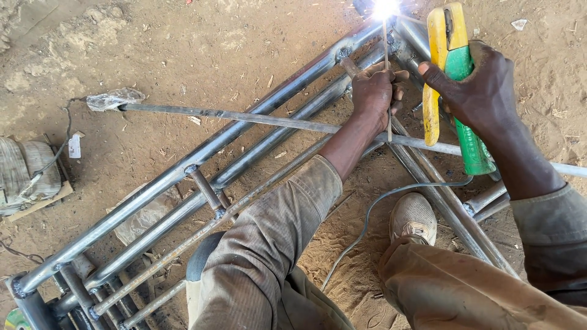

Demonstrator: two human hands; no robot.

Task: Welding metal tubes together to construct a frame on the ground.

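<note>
The fingers (428, 72) of the right hand (483, 85) are wrapping tightly around the green-and-yellow electrode holder (455, 79), thumb pressing across its front. Those of the left hand (374, 91) are curling in around the thin welding rod (387, 73), pinching and steadying it partway along its length, though how firmly they are closing is hard to tell from this angle. Just above the left fingers, the rod is running up to a bright white arc (386, 8) that is glaring at a joint of the steel tube frame (202, 153). Directly beneath both hands, the frame's tubes are meeting in a corner, and a long loose steel bar (244, 117) is lying across them, passing under the left wrist. Below the right fingers, a grey cable (373, 211) is trailing from the holder down over the sandy ground (183, 49). Nearer the person, a dusty shoe (414, 219) is resting beside a frame tube, between the trousered knees. Far to the left of the fingers, a crumpled bit of plastic (115, 98) is sitting at the bar's end, and a wrapped bundle (27, 171) is lying at the edge of view.
</note>
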